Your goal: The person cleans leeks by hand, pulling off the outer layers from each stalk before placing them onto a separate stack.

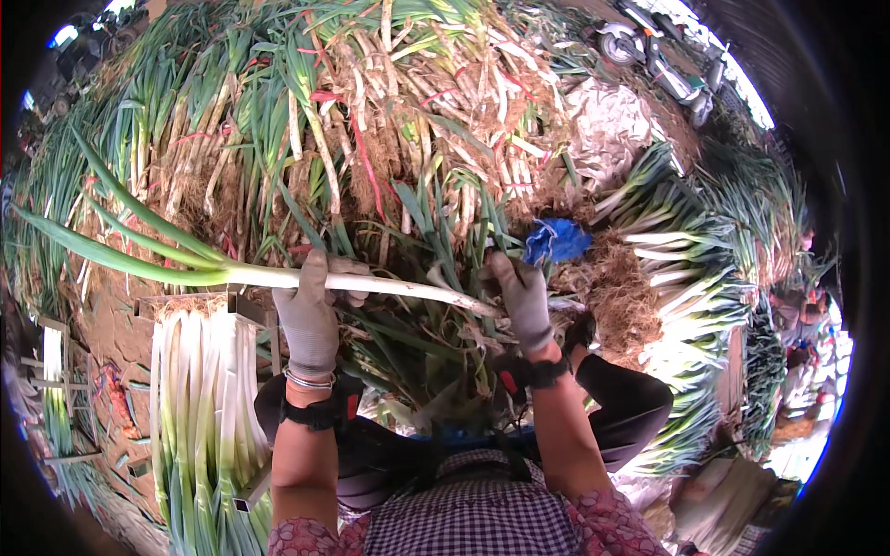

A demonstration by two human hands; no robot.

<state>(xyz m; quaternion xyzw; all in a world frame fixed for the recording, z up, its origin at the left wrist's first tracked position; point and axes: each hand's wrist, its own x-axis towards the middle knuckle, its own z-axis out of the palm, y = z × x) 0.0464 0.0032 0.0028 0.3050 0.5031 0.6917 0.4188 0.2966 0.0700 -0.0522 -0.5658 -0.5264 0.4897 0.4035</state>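
Observation:
A long green onion [371, 284] lies level across my front, its green leaves fanning out to the left and its root end to the right. My left hand [311, 310], in a grey-white glove, is closed round the white stalk near where the leaves begin. At the root end, my right hand [524, 301], gloved too, is curled with the stalk's tip against it; some of its fingers are hidden. Below the hands are loose dark green leaves [408, 347]. Beside my left forearm, trimmed green onions [209, 389] stand packed in a metal rack [243, 310].
Untrimmed green onions [362, 102] with red ties and rooty ends are heaped ahead. Cleaned ones [681, 278] lie in a row on the right, beside a pile of brown roots [621, 287]. A blue crumpled bag [556, 239] sits past my right hand. A motorbike [658, 60] stands far right.

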